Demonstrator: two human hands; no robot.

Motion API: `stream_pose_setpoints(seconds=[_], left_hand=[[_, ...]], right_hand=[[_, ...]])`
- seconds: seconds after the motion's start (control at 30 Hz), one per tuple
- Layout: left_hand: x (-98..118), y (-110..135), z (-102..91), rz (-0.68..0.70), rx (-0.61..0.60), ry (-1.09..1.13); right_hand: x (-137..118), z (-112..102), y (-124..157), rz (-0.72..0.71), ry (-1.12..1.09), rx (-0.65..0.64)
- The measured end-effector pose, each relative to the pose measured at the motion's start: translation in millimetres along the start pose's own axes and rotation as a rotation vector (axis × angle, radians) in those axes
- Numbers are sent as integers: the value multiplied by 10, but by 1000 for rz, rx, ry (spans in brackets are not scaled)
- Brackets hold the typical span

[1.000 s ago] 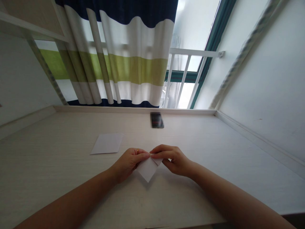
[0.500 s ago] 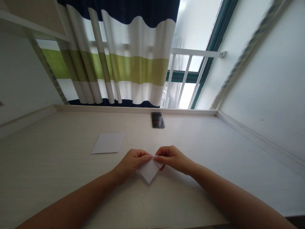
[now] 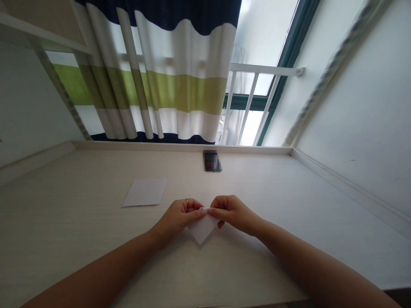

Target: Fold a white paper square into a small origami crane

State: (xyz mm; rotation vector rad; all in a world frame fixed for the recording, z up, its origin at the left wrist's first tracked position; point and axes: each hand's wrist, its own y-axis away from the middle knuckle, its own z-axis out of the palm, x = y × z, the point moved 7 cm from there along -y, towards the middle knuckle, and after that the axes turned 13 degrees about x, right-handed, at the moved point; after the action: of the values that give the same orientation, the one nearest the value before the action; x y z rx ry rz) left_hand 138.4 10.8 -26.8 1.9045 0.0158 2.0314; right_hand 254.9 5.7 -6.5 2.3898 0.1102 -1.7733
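Note:
A small folded piece of white paper [image 3: 201, 229] is between my hands, one pointed corner toward me. My left hand [image 3: 181, 216], with a gold ring on one finger, pinches its upper left edge between thumb and fingers. On the upper right, my right hand [image 3: 229, 212] pinches the same paper, its thumb lying along the top edge. Both thumb tips are close together at the top middle. The fingers behind the paper are partly hidden. Left of my hands, a flat white sheet of paper [image 3: 145, 192] lies on the table.
The pale wooden table [image 3: 96, 239] has a raised rim [image 3: 154, 146] along its back. Near that rim lies a small dark pixelated object [image 3: 211, 161]. Behind are a striped curtain [image 3: 189, 94] and a window with white bars [image 3: 247, 102]. White walls stand on both sides.
The flap at the paper's right, with a visible slanting fold line, now lies differently, and the front face looks smooth. My thumbs have shifted slightly along the top edge.

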Motion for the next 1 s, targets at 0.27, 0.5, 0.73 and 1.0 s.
stream_pose_setpoints(seconds=[0.27,0.5,0.73,1.0], left_hand=[[28,8,10,37,-16,22],[5,-3,11,12,-26,14],[25,-7,1,35,-14,16],[35,-2,2,18,-9,39]], right_hand=[[-26,9,14,-14,-11,9],[-28,7,18,-22,13,15],[-7,25,8,-14,-7,-9],[-18,22,15,-9,-11,-14]])
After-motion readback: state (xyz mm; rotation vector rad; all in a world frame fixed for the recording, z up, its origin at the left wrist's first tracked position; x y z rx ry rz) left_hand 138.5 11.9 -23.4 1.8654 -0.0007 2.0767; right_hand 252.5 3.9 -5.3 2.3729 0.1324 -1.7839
